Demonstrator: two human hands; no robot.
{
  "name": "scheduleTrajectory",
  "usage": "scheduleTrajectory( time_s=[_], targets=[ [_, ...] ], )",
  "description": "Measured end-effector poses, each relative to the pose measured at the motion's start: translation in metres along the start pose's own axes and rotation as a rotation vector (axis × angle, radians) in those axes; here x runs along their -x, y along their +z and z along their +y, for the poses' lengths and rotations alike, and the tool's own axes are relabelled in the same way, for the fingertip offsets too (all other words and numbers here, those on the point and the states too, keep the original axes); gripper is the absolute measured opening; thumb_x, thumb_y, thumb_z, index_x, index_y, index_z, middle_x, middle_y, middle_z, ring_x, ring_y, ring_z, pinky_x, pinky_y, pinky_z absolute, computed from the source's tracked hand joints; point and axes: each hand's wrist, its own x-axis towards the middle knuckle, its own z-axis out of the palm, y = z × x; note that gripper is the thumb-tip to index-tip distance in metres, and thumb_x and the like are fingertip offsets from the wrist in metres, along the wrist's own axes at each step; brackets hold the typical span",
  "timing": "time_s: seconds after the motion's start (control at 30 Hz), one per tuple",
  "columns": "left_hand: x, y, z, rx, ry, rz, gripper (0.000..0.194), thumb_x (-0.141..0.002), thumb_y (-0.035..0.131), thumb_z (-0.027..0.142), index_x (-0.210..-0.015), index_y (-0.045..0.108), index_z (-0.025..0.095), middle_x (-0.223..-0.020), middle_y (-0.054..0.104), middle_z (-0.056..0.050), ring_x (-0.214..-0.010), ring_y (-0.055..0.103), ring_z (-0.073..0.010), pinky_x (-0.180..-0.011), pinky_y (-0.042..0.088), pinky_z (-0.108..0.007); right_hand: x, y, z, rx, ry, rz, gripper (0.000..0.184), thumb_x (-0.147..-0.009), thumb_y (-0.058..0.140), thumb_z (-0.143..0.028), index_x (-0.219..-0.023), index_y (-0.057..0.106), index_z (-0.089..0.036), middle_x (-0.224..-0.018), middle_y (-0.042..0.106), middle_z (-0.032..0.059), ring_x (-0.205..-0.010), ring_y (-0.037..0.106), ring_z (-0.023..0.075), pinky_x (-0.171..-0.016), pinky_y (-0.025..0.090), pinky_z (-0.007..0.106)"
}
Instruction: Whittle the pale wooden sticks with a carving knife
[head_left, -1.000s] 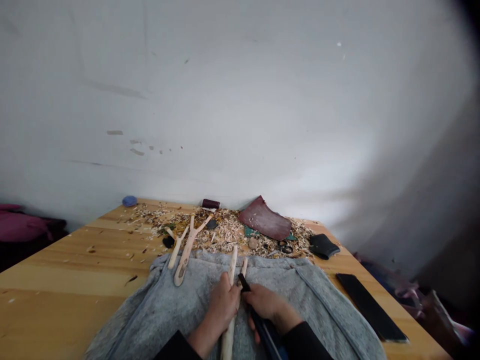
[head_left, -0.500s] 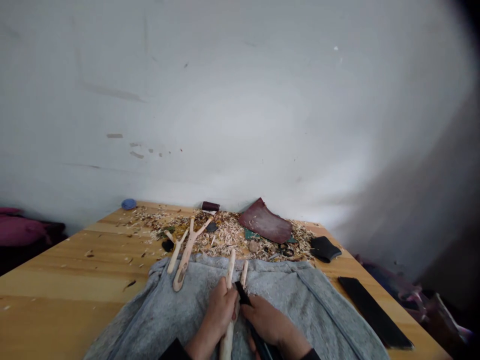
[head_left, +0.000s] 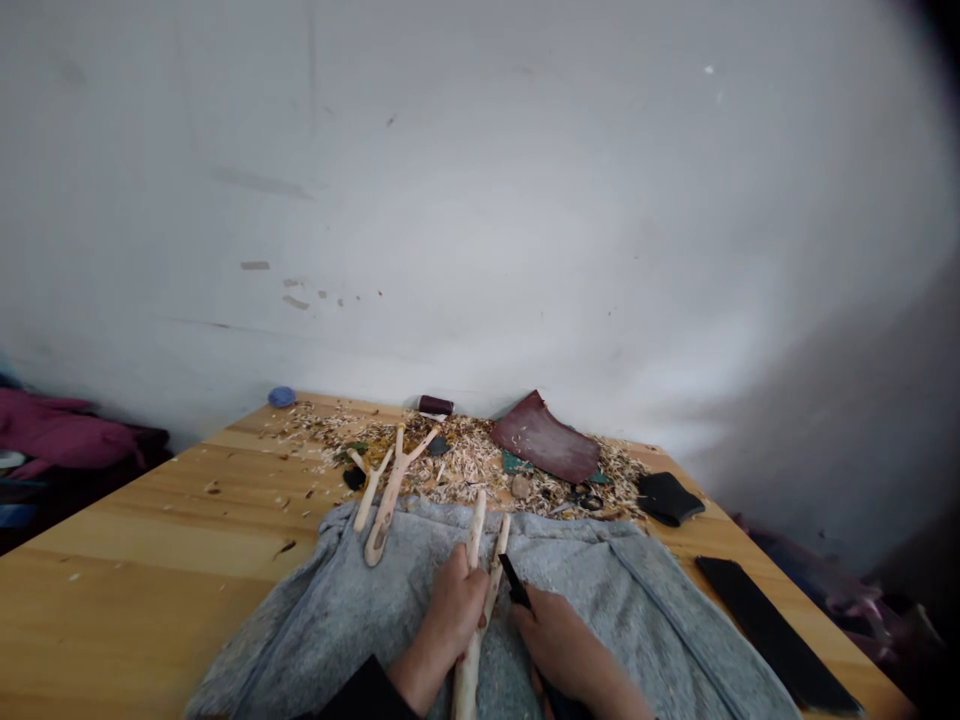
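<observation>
My left hand is closed around a pale forked stick whose two prongs point away from me over a grey cloth. My right hand is closed on a knife with a dark blade, its tip right beside the stick's right prong. Both hands rest low over the cloth near the front edge of the wooden table.
Two more carved forked sticks lie at the cloth's far left edge. Wood shavings cover the table's back, with a dark red leather piece, a black pouch, a dark spool and a blue object. A black strip lies right.
The camera view shifted slightly left. The knife blade moved a little up along the right prong; my left hand kept its grip on the stick.
</observation>
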Motion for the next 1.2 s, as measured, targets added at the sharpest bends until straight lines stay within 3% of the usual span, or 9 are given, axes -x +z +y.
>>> scheduleTrajectory(
  time_s=[0.3,0.43,0.57,0.67,0.87,0.97,1.07,1.13,1.2],
  targets=[
    [0.001,0.0,0.003,-0.085,0.019,-0.015,0.019,-0.079,0.044,0.008,-0.071,0.04,0.025,-0.054,0.043,0.009,-0.038,0.046,-0.01,-0.042,0.032,-0.024,-0.007,-0.001,-0.005,0.029,0.055,-0.101,0.037,-0.091,0.037,-0.018,-0.107,0.07,-0.014,-0.111,0.072,0.0156,-0.108,0.065,0.0239,-0.088,0.045,0.031],
    [0.002,0.0,0.003,-0.117,0.042,-0.023,0.018,-0.08,0.047,0.012,-0.071,0.04,0.025,-0.055,0.044,0.009,-0.043,0.046,-0.0109,-0.048,0.032,-0.025,-0.012,-0.007,-0.008,-0.009,-0.014,-0.148,0.037,-0.09,0.037,-0.015,-0.107,0.07,-0.013,-0.116,0.071,0.0152,-0.112,0.064,0.0226,-0.094,0.043,0.029],
    [0.002,0.0,0.001,-0.189,0.12,0.017,0.017,-0.077,0.052,0.013,-0.071,0.041,0.025,-0.06,0.049,0.006,-0.058,0.051,-0.0141,-0.058,0.034,-0.026,-0.016,-0.013,-0.009,-0.218,0.028,-0.283,0.03,-0.088,0.04,-0.017,-0.091,0.07,-0.016,-0.086,0.075,0.0076,-0.084,0.07,0.0183,-0.08,0.049,0.025],
    [0.002,0.0,-0.002,-0.207,0.162,0.024,0.017,-0.077,0.052,0.014,-0.072,0.041,0.025,-0.063,0.05,0.005,-0.063,0.052,-0.016,-0.061,0.033,-0.027,-0.02,-0.009,-0.007,-0.344,0.135,-0.362,0.032,-0.09,0.032,-0.02,-0.085,0.064,-0.017,-0.054,0.063,0.0007,-0.053,0.064,0.0164,-0.061,0.05,0.024],
    [0.003,0.0,-0.005,-0.17,0.201,-0.004,0.015,-0.078,0.052,0.018,-0.072,0.041,0.025,-0.059,0.05,0.005,-0.06,0.052,-0.0158,-0.058,0.032,-0.027,-0.028,0.005,-0.008,-0.65,0.253,-0.474,0.028,-0.088,0.03,-0.017,-0.082,0.058,-0.018,-0.041,0.05,-0.0049,-0.032,0.047,0.0121,-0.046,0.044,0.02],
    [0.002,-0.002,-0.005,-0.123,0.172,0.0,0.015,-0.083,0.051,0.03,-0.072,0.042,0.025,-0.055,0.049,0.006,-0.053,0.051,-0.0149,-0.055,0.034,-0.027,-0.02,0.004,-0.014,-0.55,0.178,-0.406,0.03,-0.088,0.033,-0.017,-0.089,0.063,-0.017,-0.047,0.056,-0.0031,-0.042,0.058,0.0141,-0.054,0.049,0.023],
    [0.001,-0.003,-0.006,-0.038,0.102,-0.035,0.027,-0.086,0.046,0.047,-0.071,0.041,0.026,-0.05,0.044,0.008,-0.043,0.048,-0.0135,-0.049,0.035,-0.026,-0.003,-0.004,-0.018,-0.31,-0.021,-0.149,0.029,-0.088,0.039,-0.016,-0.092,0.068,-0.017,-0.085,0.074,0.0062,-0.083,0.071,0.0179,-0.078,0.051,0.025],
    [-0.001,-0.003,-0.007,0.009,0.086,-0.05,0.036,-0.086,0.042,0.059,-0.071,0.041,0.026,-0.047,0.041,0.008,-0.04,0.046,-0.0133,-0.046,0.035,-0.027,0.008,-0.01,-0.016,-0.047,0.011,-0.015,0.031,-0.091,0.039,-0.017,-0.096,0.069,-0.017,-0.098,0.075,0.011,-0.096,0.07,0.022,-0.083,0.05,0.029],
    [-0.002,-0.002,-0.008,0.043,0.079,-0.047,0.046,-0.084,0.036,0.069,-0.069,0.041,0.026,-0.047,0.04,0.008,-0.039,0.046,-0.0132,-0.044,0.036,-0.027,0.014,-0.013,-0.012,0.237,0.086,0.032,0.032,-0.094,0.037,-0.019,-0.104,0.068,-0.018,-0.097,0.075,0.014,-0.094,0.071,0.0266,-0.079,0.051,0.033]
  ],
)
